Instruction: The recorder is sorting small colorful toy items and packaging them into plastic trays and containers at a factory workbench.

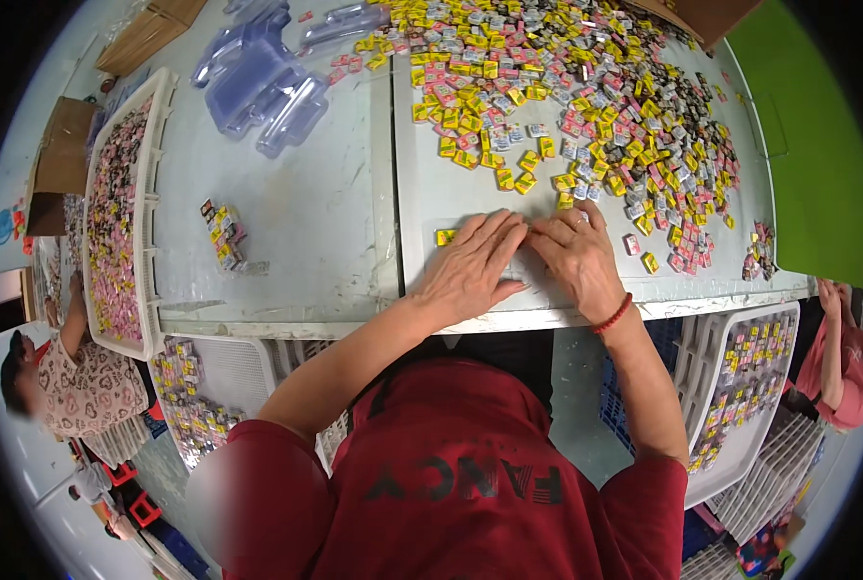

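Lays the bare left hand palm-down on the pale, smooth worktable, fingers long and close together, thumb spread, perhaps to steady something beneath; cannot tell of anything held there. Bends the bare right hand, with a red beaded bracelet at the wrist, fingers narrowed and meeting the left fingertips; cannot make out any grip. Leaves a small yellow rectangular block just beside the left fingers, lying flat. Beyond the hands, spreads into a broad loose heap of small yellow, pink, white and dark blocks, likely placed there for easy reach.

Farther left, gathers into a small mixed cluster of blocks, below clear bluish moulded plastic trays, apparently pushed back out of the way. At the far left, holds many more blocks within a long white plastic crate, probably walled in against scattering.
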A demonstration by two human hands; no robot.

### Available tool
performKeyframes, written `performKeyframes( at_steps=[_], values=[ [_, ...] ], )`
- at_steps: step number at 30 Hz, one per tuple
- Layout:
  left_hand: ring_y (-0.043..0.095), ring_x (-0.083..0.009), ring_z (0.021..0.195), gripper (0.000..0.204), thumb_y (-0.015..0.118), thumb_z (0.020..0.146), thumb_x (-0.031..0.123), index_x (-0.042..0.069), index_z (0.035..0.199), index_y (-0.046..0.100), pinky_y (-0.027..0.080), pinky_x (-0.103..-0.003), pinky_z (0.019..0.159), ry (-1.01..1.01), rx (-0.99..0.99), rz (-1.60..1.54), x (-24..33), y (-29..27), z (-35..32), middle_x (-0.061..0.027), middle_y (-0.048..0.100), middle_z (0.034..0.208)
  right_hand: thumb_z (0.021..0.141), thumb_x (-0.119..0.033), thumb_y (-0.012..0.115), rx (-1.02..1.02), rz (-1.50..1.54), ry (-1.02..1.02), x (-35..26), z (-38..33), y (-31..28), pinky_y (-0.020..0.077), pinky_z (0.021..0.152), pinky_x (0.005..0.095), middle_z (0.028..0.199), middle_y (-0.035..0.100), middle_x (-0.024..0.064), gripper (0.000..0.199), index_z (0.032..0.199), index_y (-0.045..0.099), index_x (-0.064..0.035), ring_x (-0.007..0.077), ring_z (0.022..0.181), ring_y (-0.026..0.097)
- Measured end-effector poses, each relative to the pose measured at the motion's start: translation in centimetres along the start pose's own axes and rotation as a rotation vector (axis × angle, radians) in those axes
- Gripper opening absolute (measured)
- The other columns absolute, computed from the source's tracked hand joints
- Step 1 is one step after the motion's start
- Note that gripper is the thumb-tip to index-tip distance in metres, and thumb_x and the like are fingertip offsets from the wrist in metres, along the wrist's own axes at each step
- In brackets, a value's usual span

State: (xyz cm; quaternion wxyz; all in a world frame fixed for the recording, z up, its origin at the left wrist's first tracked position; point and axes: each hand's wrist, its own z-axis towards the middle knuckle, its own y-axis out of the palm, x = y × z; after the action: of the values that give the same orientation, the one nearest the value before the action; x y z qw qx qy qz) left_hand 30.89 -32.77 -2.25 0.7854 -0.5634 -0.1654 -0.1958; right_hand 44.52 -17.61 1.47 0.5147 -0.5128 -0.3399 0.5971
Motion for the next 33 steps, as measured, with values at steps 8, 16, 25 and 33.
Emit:
performKeyframes(
  at_steps=[8,16,25,33],
  values=[
    [0.048,-0.0344,0.121,0.061,0.075,0.076,0.021,-0.002,0.126,0.047,0.038,-0.045,0.101,0.004,0.15,-0.009,-0.3,-2.8,0.0,-0.0158,0.052,0.129,0.08,-0.009,0.06,0.065,-0.103,0.009,-2.1,-2.1,1.0,0.0366,0.101,0.0481,0.115,0.059,0.0087,0.031,0.11,0.064,-0.0025,0.0263,0.108,0.053],
    [0.057,-0.0311,0.09,0.026,0.073,0.072,0.006,0.003,0.096,0.064,0.047,-0.04,0.077,-0.158,0.231,0.16,-1.8,-4.5,-2.6,-0.0106,0.059,0.097,0.075,-0.01,0.071,0.264,0.057,0.103,-4.3,1.5,2.5,0.0408,0.092,0.0441,0.11,0.058,0.011,0.036,0.111,0.065,-0.0084,0.0305,0.104,0.053],
    [0.055,-0.0314,0.084,0.023,0.073,0.069,0.005,0.004,0.089,0.06,0.046,-0.04,0.072,-0.265,0.153,0.192,-1.3,-4.9,-1.5,-0.0105,0.056,0.093,0.079,-0.012,0.069,0.259,0.003,0.139,-5.0,1.5,4.1,0.041,0.091,0.0432,0.111,0.057,0.012,0.029,0.109,0.069,-0.0122,0.0312,0.106,0.053],
    [0.056,-0.0325,0.078,0.025,0.071,0.071,0.001,0.004,0.093,0.059,0.047,-0.042,0.068,-0.249,0.239,0.155,-1.8,-5.1,-1.8,-0.0119,0.057,0.083,0.079,-0.012,0.07,0.238,0.006,0.143,-5.4,1.6,3.7,0.0412,0.091,0.0432,0.111,0.057,0.0114,0.03,0.109,0.068,-0.012,0.031,0.105,0.053]
  ],
)
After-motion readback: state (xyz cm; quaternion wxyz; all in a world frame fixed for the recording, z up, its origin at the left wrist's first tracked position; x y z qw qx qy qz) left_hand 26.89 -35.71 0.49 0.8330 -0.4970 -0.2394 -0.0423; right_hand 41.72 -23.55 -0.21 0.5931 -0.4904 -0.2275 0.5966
